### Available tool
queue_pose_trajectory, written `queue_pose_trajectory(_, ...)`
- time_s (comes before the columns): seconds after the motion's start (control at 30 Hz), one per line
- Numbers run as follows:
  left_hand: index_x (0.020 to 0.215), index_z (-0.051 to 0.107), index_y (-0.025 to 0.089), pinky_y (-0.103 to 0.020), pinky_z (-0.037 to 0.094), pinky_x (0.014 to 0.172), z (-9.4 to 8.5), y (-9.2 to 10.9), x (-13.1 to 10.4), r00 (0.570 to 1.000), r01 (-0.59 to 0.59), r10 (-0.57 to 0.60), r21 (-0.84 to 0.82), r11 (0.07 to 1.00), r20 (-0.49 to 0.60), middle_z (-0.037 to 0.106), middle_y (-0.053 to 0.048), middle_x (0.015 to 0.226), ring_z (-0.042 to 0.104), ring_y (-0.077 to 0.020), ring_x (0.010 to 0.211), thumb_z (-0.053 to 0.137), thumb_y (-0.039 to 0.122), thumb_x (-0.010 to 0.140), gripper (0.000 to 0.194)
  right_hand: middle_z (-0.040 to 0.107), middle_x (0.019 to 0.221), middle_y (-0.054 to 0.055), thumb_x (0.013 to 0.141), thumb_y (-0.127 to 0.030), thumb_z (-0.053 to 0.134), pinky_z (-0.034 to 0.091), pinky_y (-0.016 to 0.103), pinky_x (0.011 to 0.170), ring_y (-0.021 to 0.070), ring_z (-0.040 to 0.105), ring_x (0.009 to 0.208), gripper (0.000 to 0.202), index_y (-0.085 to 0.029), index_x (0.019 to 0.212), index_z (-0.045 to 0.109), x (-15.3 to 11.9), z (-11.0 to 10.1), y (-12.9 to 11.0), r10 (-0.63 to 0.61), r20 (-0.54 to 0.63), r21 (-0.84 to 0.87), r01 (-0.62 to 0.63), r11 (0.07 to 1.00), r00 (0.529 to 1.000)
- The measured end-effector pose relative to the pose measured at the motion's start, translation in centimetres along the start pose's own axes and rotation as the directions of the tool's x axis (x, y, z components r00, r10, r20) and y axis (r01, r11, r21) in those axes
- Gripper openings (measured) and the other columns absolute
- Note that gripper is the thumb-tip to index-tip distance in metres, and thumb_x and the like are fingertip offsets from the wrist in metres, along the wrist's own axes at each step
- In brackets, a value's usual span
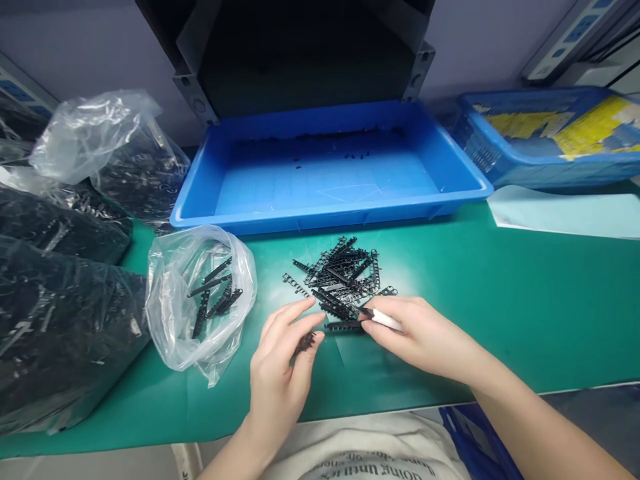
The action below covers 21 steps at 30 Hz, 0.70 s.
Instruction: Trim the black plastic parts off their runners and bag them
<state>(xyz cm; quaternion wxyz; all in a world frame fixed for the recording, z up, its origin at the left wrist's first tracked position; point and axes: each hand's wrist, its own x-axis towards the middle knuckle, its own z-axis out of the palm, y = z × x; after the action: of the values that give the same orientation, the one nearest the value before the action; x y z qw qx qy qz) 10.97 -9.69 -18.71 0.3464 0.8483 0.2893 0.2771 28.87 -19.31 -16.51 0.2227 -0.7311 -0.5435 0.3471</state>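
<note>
A black plastic strip (343,326) is held flat on the green counter (525,300) between 2 hands. The left hand (283,363) is closed with its fingertips pinching the strip's left end, while the right hand (425,337) is closed around a white tool (385,320) whose tip meets the strip's right end. A pile of black strips (343,277) lies just beyond, near a blue tray (320,217). A clear bag (197,300) sits to the left.

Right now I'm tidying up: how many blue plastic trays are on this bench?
2: a shallow blue plastic tray straight ahead behind the black parts, and a second blue plastic tray holding yellow sheets at far right, partly cut off.
</note>
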Motion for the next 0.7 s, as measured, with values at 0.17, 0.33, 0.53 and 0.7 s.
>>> queue_pose_trajectory(0.17, 0.094, 0.066, 0.021, -0.028, 0.053, 0.068, 0.4, 0.8, 0.1, 0.92, 0.273, -0.172, -0.263, 0.925, 0.351, 0.07, -0.005, 0.083, 0.065, -0.0185, 0.076, 0.054, 0.021, 0.082, 0.017, 0.046, 0.053, -0.005, 0.082, -0.027, 0.049, 0.028, 0.02, 0.045, 0.009, 0.04, 0.049, 0.023, -0.017, 0.063, 0.056, 0.5, 0.5, -0.5, 0.068, 0.089, 0.252, -0.088, 0.964, 0.994)
queue_pose_trajectory(0.33, 0.106, 0.053, 0.02, -0.019, 0.042, 0.033, 0.9, 1.4, 0.1, 0.581, 0.796, -0.454, -0.358, 0.488, 0.675, 0.063, 0.001, 0.064, 0.057, -0.0121, 0.04, 0.056, 0.03, 0.078, 0.03, 0.058, 0.064, -0.003, 0.081, -0.027, 0.048, 0.039, 0.021, 0.053, 0.0116, 0.052, 0.059, 0.014, -0.018, 0.073, 0.057, 0.4, 1.9, 0.1, 0.126, 0.019, 0.451, -0.121, 0.884, 0.992)
queue_pose_trajectory(0.53, 0.092, 0.053, 0.015, -0.012, 0.034, 0.033, 1.4, 0.5, 0.0, 0.597, 0.802, -0.465, -0.476, 0.359, 0.654, 0.055, 0.004, 0.052, 0.042, -0.0032, 0.033, 0.053, 0.033, 0.082, 0.021, 0.065, 0.095, 0.007, 0.092, -0.03, 0.031, 0.047, 0.03, 0.074, 0.0184, 0.06, 0.088, 0.032, -0.018, 0.11, 0.054, -1.5, 2.8, 0.1, 0.016, -0.167, 0.213, 0.021, 0.977, 0.986)
queue_pose_trajectory(0.7, 0.091, 0.05, 0.016, -0.009, 0.028, 0.031, 1.2, 0.6, -0.1, 0.603, 0.796, -0.467, -0.458, 0.395, 0.647, 0.053, 0.007, 0.049, 0.04, -0.0014, 0.027, 0.049, 0.033, 0.084, 0.018, 0.064, 0.097, 0.005, 0.094, -0.023, 0.03, 0.048, 0.028, 0.062, 0.0173, 0.061, 0.081, 0.033, -0.019, 0.121, 0.049, -2.6, 3.6, -0.4, -0.139, -0.121, -0.063, 0.132, 0.989, 0.983)
